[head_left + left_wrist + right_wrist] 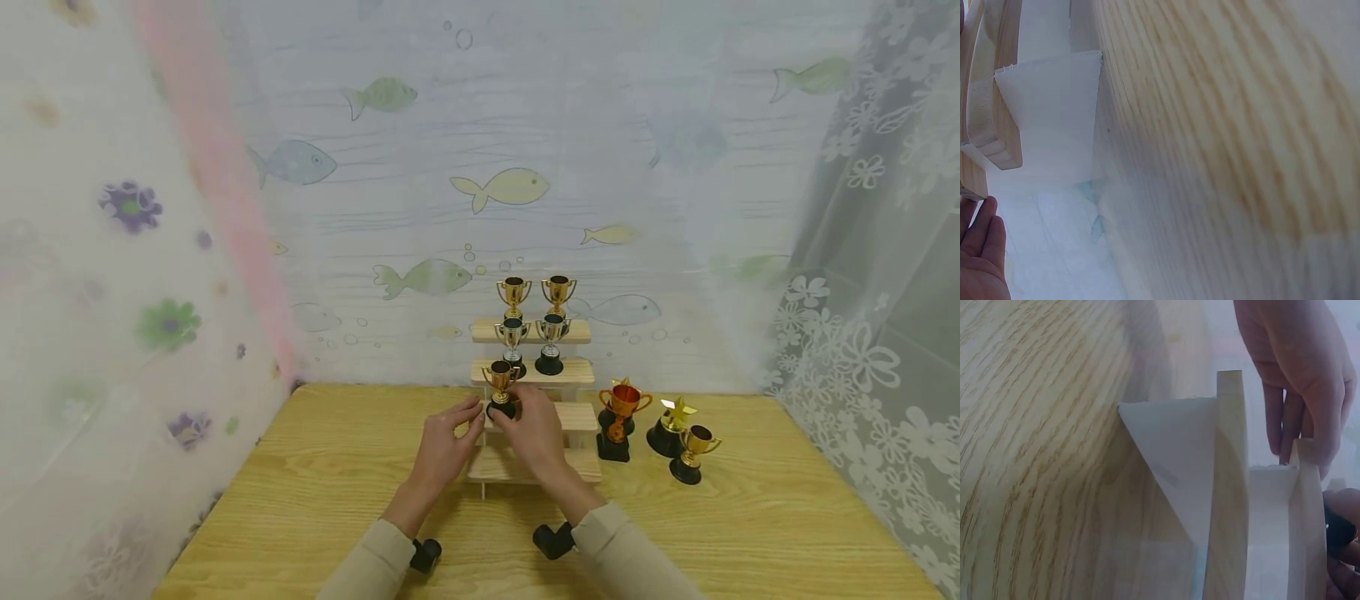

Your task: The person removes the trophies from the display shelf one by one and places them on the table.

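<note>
My right hand (534, 429) pinches the black base of a small gold-coloured trophy cup (500, 377) at the left part of a wooden step on the tiered display stand (536, 467). In the right wrist view, the fingers hold that black base (1338, 528) beside the step's edge. My left hand (444, 442) is at the left end of the same step, its fingers extended and the fingertips right at the wood. In the left wrist view, the left hand (984, 259) reaches up to the step's end. Two silver trophies (550, 342) and two gold ones (558, 293) stand on the tiers above.
Right of the stand, on the wooden table (750, 533), are an orange-red cup trophy (624, 402), a star-topped trophy (678, 412) and another gold cup (697, 442). A curtain with fish drawings (510, 187) hangs behind. Black wrist mounts (553, 542) sit by the sleeves.
</note>
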`<state>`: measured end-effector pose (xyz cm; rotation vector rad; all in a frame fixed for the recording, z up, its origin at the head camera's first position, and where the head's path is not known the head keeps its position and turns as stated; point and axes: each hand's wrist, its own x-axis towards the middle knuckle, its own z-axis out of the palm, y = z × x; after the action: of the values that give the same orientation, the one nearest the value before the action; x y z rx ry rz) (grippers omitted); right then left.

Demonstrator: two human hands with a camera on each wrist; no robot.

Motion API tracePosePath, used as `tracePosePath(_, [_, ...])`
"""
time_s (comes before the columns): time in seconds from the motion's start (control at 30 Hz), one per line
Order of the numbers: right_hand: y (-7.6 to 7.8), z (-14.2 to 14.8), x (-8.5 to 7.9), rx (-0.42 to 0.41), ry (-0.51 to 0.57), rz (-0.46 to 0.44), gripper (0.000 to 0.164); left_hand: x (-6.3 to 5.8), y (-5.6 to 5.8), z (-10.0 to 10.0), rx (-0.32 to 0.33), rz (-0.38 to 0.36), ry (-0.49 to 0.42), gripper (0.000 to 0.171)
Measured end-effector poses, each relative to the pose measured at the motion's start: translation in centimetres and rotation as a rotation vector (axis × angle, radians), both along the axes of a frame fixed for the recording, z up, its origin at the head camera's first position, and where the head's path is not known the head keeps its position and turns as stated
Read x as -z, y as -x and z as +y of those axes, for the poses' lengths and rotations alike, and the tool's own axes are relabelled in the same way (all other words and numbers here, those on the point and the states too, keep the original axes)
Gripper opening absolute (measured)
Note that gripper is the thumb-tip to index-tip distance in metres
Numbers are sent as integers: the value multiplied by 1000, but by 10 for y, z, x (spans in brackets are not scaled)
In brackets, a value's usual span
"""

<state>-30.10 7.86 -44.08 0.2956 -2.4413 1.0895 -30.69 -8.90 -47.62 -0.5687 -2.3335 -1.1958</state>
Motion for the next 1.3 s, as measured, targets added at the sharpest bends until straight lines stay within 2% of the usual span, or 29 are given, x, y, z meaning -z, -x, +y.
tracePosePath(0.27, [3,0,5,8,-34,38,37,-1,-1,0,6,15,-2,29])
tracePosePath(0.7, [2,0,7,-4,2,61,39,-1,-2,0,11,22,-17,30])
tracePosePath(1.03, [-10,6,-6,-52,43,51,35,-1,-3,1,2,18,-21,30])
tracePosePath(1.3, [-19,15,-12,-44,47,31,36,-1,-4,1,-10,29,0,27])
